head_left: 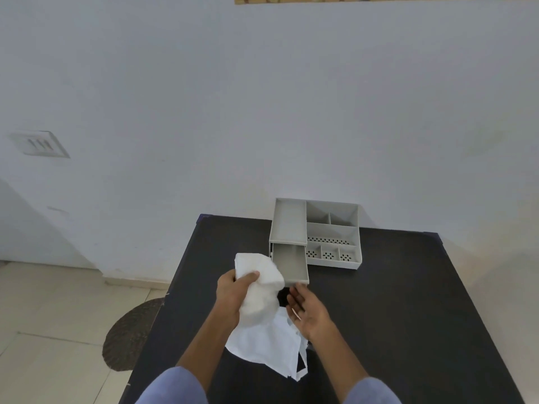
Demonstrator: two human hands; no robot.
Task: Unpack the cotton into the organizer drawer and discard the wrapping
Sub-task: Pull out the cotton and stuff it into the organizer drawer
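A wad of white cotton (259, 282) is gripped in my left hand (232, 293), held just left of the pulled-out drawer (290, 265) of the grey organizer (332, 237). The drawer looks bare inside. Thin white wrapping (269, 345) lies crumpled on the black table under both forearms. My right hand (307, 312) hovers palm up with fingers spread, in front of the drawer and beside the cotton; its heel rests near the wrapping's upper edge. Whether it touches the wrapping I cannot tell.
The organizer stands at the far edge of the black table (393, 316), against a white wall, with several small bare compartments. A round brown mat (131, 336) lies on the tiled floor to the left. A switch plate (40, 144) is on the wall.
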